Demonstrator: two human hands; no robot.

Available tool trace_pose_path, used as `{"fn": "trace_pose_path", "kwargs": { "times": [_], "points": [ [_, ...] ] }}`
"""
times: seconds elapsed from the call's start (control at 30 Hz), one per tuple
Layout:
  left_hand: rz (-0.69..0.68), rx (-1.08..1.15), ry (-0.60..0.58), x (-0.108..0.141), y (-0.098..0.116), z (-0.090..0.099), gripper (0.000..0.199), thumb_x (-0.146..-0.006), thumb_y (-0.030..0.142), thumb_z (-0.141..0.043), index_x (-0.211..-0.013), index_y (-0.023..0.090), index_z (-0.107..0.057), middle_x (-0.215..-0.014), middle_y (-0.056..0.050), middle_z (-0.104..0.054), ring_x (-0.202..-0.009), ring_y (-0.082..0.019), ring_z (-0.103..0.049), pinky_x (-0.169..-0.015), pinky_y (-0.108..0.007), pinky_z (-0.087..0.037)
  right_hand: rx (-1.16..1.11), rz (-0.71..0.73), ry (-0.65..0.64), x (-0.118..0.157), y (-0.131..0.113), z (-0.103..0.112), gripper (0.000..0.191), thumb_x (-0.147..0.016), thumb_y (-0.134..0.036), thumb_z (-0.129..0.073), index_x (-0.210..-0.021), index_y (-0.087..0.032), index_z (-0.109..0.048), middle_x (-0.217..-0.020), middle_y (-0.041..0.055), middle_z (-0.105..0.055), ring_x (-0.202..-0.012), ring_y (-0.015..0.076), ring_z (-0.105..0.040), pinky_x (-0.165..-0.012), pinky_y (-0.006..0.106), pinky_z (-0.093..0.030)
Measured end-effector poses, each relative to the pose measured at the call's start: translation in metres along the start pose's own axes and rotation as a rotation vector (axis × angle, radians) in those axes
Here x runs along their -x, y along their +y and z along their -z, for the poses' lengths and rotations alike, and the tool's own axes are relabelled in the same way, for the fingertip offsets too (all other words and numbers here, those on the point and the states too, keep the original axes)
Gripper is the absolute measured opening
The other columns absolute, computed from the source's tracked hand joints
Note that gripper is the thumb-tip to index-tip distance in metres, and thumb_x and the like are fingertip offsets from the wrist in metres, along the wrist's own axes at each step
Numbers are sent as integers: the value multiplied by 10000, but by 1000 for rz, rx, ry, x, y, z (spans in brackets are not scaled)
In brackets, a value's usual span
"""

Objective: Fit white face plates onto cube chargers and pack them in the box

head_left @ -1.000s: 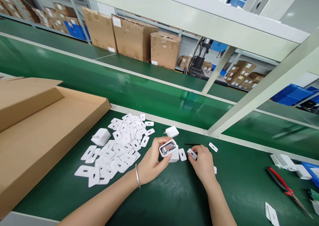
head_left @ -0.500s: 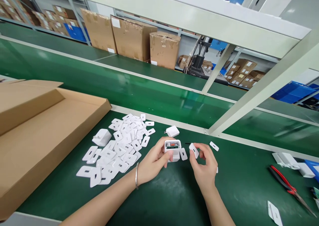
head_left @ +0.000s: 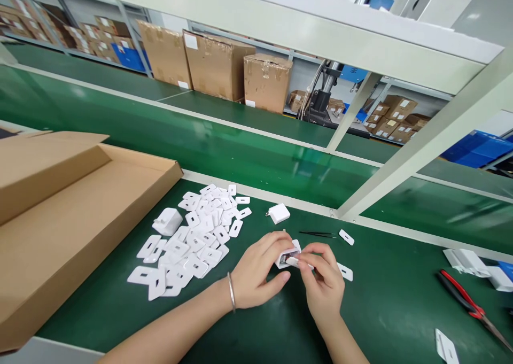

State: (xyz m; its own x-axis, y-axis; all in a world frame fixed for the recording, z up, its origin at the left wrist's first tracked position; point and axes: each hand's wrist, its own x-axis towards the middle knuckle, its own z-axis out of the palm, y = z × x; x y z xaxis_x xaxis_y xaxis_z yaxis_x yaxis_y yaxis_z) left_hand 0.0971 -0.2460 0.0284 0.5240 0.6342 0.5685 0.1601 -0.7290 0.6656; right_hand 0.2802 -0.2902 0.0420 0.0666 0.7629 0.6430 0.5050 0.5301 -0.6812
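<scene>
My left hand [head_left: 258,270] grips a white charger housing [head_left: 285,254] from its left side. The housing is tilted, its open end toward me, and parts of a circuit board show inside. Between the thumb and fingers of my right hand [head_left: 324,283] is a white cover plate [head_left: 294,261], its edge at the housing's opening; the fingers hide part of it. Another white plate [head_left: 296,245] shows just behind the housing. To the left lies a heap of white slotted cover plates [head_left: 202,238]. Black tweezers [head_left: 318,234] lie beyond my right hand.
A closed white charger [head_left: 278,213] and a larger white housing [head_left: 167,222] stand near the heap. An open cardboard box [head_left: 132,209] fills the left side. Loose plates [head_left: 346,237], red-handled pliers [head_left: 467,300] and white housings [head_left: 467,261] lie right. A frame post [head_left: 401,155] rises behind.
My right hand has moved left, bringing the cover plate to the housing's opening. My left hand has tilted and lowered the housing, its fingers now over the top. The tweezers have come into fuller view.
</scene>
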Motion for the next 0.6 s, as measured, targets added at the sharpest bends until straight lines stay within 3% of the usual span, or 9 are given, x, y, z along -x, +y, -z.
{"fn": "trace_pose_path", "kwargs": {
  "times": [0.13, 0.27, 0.47, 0.6],
  "points": [
    [-22, -45, -12, 2, -2, -1, 384, -1062, 435, -397, -1379, 236, -483, -1330, -131, -598, -1237, -282, -588, -1025, -437, -517, -152, -212, -93, -2, 0, -2, 157, -962, -283, -671, -841, -237, -760, -772, 24, -617, -650, 153, -602, -482, 257, -432],
    [-36, -42, 14, 4, -2, -2, 354, -1074, 418, -378, -1362, 242, -486, -1317, -123, -601, -1222, -266, -592, -1013, -419, -518, -265, -326, -22, -2, 0, -6, 147, -909, -315, -740, -828, -224, -658, -738, -16, -590, -597, 121, -531, -505, 236, -430],
    [-1, -49, 37, 5, -2, -5, 319, -1071, 364, -400, -1354, 245, -485, -1323, -123, -599, -1252, -263, -582, -1025, -419, -517, -99, -254, -42, 4, 2, -7, 209, -985, -380, -637, -848, -223, -635, -738, -13, -587, -601, 128, -516, -528, 243, -431],
    [51, -28, 64, 4, -2, -5, 320, -1072, 368, -393, -1345, 237, -498, -1304, -127, -605, -1242, -268, -585, -1020, -430, -522, -46, -223, -76, 5, 0, -6, 297, -1079, -371, -438, -999, -228, -686, -881, 43, -675, -767, 173, -639, -675, 288, -529]
  ]
}}
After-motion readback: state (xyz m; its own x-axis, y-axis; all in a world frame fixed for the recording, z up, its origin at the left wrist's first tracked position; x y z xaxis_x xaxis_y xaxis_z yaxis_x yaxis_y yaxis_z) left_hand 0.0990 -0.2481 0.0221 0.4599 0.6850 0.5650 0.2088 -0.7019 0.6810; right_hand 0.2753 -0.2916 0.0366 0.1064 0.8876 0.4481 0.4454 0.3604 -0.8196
